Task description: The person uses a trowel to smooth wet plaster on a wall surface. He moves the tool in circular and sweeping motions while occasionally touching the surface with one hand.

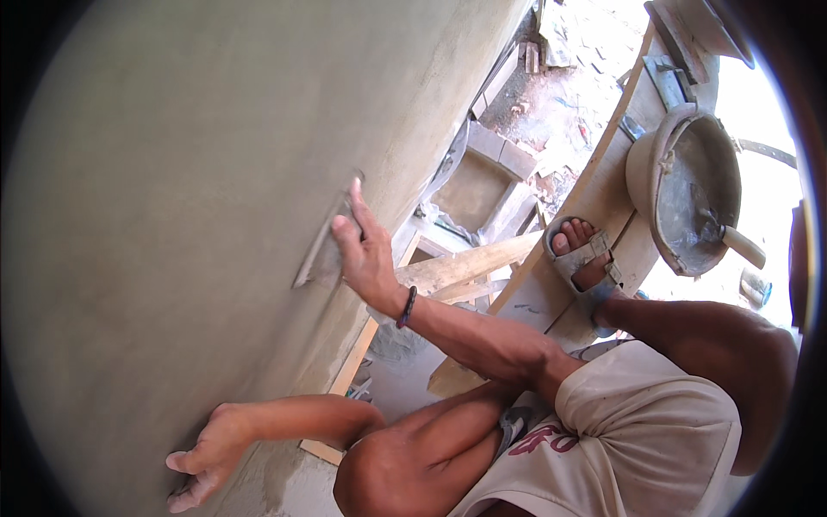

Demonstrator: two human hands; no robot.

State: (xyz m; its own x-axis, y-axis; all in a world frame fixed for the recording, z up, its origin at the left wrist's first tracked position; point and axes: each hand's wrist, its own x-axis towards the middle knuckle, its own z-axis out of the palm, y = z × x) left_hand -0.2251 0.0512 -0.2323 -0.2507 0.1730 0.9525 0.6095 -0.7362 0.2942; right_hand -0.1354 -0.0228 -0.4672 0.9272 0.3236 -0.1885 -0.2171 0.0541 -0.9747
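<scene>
Grey wall (189, 215) fills the left side. Right hand (370, 258) grips a trowel (322, 264) against it; left hand (211, 452), loosely spread, apparently unladen, is lower down by the wall, contact unclear. Risk: uneven pressure could tilt the trowel, scoring the wall.

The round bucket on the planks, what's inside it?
Inside the bucket there's grey, wet-looking stuff, and a pale handle sticks out over the rim. The bucket's bottom can't be seen because the stuff covers it.
</scene>
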